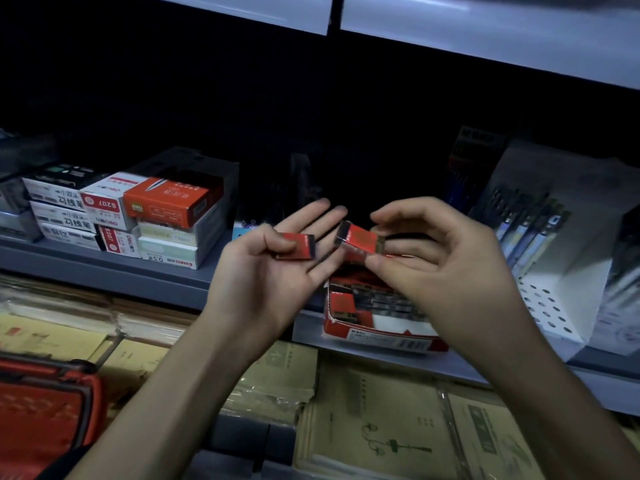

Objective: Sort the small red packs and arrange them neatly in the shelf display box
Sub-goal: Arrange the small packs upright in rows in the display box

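My left hand [273,268] is palm up above the shelf edge, its thumb pressing a small red pack [300,247] against the fingers. My right hand [433,258] pinches a second small red pack [360,238] between thumb and fingertips, tilted, just right of the first. Directly below both hands sits the red-and-white display box [377,336] on the grey shelf [145,277], open at the top, with several small packs [375,301] lying inside it. My right hand hides the box's back right part.
Stacked white and orange stationery boxes [138,216] stand on the shelf to the left. A white perforated rack of pens [540,237] stands to the right. Below the shelf lie brown paper pads [374,427] and a red basket [45,407] at lower left.
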Demonstrator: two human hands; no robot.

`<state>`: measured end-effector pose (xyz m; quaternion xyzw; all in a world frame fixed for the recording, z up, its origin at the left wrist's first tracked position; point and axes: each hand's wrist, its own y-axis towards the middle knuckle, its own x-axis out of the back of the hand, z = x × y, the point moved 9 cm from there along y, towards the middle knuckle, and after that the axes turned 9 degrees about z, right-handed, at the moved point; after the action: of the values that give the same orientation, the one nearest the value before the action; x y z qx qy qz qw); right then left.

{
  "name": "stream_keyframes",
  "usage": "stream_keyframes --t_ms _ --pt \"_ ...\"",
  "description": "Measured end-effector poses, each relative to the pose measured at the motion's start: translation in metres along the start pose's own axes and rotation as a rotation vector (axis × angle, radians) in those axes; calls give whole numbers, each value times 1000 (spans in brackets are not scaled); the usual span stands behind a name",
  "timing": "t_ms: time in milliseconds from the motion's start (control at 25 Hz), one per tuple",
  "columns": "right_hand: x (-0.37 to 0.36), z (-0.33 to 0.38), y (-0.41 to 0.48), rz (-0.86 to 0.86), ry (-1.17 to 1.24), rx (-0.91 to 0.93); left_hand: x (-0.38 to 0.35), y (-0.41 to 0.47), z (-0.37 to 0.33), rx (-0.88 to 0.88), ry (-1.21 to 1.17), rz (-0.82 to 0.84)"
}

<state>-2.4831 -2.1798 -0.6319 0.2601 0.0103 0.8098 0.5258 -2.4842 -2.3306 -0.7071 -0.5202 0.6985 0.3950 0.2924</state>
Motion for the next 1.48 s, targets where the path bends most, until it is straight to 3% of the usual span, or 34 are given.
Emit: stream_keyframes --t_ms 160,440,840,1040,1320,1480 --pt "16 -14 -4 41 50 -96 24 -1 -12 -48 367 -198" --pt "20 -35 -8 124 41 -198 27 -3 -4 -75 525 -263" --pt "12 -51 -9 199 44 -290 24 3 2 -95 607 -320" --pt "9 -53 -10 225 -21 -304 25 1 4 -151 620 -273" --pt "9 -43 -9 210 -178 -250 24 2 3 -161 592 -242" --pt "0 -27 -7 217 -351 -128 26 2 3 -173 615 -228"
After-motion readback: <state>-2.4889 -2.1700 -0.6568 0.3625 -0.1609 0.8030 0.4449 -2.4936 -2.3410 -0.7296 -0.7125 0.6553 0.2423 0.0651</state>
